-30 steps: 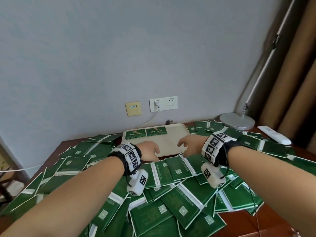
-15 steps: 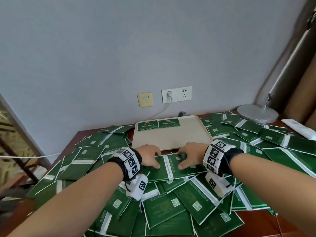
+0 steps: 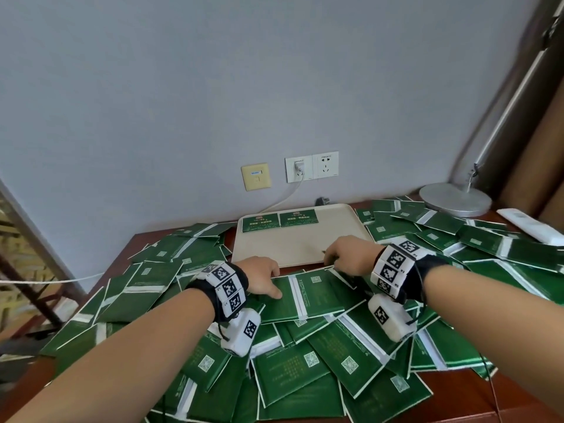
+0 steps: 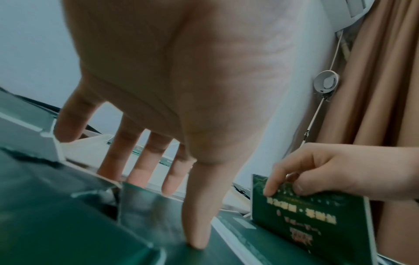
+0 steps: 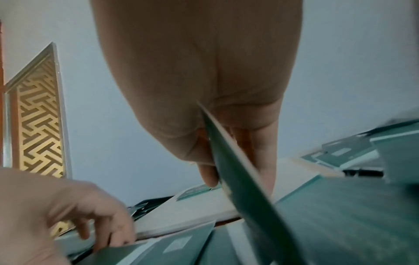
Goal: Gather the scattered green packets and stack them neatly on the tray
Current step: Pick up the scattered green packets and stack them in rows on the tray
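2 packets (image 3: 279, 221) lie side by side at the tray's (image 3: 302, 248) far edge, I think as stack bases. My right hand (image 3: 351, 254) pinches 1 packet (image 4: 310, 220) upright for carrying; my left hand (image 3: 262, 277) presses its thumb on another packet (image 3: 279, 300), other fingers relaxed.

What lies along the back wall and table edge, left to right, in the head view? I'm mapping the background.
Yellow wall plate → socket with a plug in it → empty socket → lamp base → white remote.

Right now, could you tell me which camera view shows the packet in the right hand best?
The left wrist view: the packet faces the camera, pinched at its top by the right hand. The right wrist view shows it edge-on and blurred; in the head view the hand hides most of it.
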### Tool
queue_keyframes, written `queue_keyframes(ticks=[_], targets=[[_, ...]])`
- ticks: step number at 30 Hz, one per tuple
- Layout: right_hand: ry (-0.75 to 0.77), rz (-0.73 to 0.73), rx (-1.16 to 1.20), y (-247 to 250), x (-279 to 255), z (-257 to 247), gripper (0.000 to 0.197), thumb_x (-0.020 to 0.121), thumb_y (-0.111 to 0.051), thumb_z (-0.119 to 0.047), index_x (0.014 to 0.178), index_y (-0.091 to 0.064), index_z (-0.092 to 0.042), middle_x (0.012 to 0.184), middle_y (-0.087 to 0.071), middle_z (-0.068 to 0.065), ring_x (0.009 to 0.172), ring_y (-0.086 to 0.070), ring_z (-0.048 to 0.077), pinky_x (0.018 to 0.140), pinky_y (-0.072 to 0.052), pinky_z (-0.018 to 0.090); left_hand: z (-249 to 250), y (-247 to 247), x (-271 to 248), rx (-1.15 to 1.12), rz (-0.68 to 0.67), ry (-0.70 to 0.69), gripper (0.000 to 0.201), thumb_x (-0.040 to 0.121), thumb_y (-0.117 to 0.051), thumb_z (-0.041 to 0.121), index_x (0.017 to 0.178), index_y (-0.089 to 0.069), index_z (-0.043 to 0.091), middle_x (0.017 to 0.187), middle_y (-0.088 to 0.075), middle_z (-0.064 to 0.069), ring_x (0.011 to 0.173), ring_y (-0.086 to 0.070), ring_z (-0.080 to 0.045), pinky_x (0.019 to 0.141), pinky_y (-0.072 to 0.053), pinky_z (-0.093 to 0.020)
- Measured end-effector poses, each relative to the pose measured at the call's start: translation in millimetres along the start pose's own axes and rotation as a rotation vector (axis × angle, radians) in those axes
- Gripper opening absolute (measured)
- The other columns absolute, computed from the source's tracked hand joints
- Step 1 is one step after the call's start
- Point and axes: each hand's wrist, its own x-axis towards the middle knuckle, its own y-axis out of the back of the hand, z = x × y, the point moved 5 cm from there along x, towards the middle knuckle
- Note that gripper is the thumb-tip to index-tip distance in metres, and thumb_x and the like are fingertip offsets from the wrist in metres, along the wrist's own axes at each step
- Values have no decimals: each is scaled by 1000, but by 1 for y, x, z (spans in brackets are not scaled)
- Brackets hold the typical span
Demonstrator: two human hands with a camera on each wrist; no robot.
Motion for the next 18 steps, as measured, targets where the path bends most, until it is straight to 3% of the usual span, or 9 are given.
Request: queue_keyframes(ticks=[3, 6, 7, 9, 11, 15, 18], targets=[[-34, 66, 19, 16, -3, 13, 31, 94, -47, -12, 108, -74, -12, 115, -70, 2, 95, -63, 17, 86, -49, 25, -4, 0, -1, 8, -19, 19, 66, 86, -71, 44, 142, -46, 18, 135, -55, -3, 114, -55, -20, 96, -45, -30], [-53, 68, 77, 25, -6, 26, 38, 93, -40, -3, 110, -72, -13, 105, -67, -5, 67, -58, 5, 55, -44, 8, -7, -1, -2, 6, -19, 28, 68, 85, -71, 47, 141, -47, 19, 134, -56, -3, 112, -55, -19, 96, -46, -32], [-51, 62, 84, 26, -7, 30, 45, 90, -38, 4, 112, -72, -15, 107, -66, -5, 71, -61, 7, 54, -44, 7, -8, -1, -2, 5, -15, 28, 68, 84, -72, 47, 141, -47, 20, 134, -56, -2, 113, -55, -19, 97, -46, -32], [-20, 65, 83, 27, -7, 35, 54, 83, -38, 10, 114, -72, -18, 116, -69, -2, 93, -65, 14, 75, -48, 12, -9, -1, -2, -1, 1, 28, 68, 82, -74, 47, 139, -49, 20, 134, -55, -2, 115, -54, -20, 98, -45, -33], [18, 108, 81, 29, -9, 38, 50, 82, -45, 8, 114, -73, -18, 118, -69, -2, 104, -63, 14, 88, -43, 14, -11, -1, -1, 5, 29, 29, 68, 81, -75, 48, 137, -50, 19, 133, -55, -1, 116, -54, -20, 100, -45, -35], [42, 244, 135, 38, -13, 39, 33, 84, -59, -2, 107, -75, -18, 106, -73, -2, 86, -61, 7, 80, -41, 12, -11, -1, 0, 8, 54, 28, 69, 82, -73, 48, 139, -51, 16, 135, -55, -2, 119, -53, -20, 101, -44, -34], [34, 344, 166, 42, -11, 42, 21, 83, -69, -14, 102, -76, -17, 98, -72, -2, 85, -62, 11, 79, -43, 18, -10, -1, 0, -33, 77, 20, 69, 82, -76, 43, 139, -51, 14, 136, -55, -3, 119, -53, -20, 100, -44, -31]])
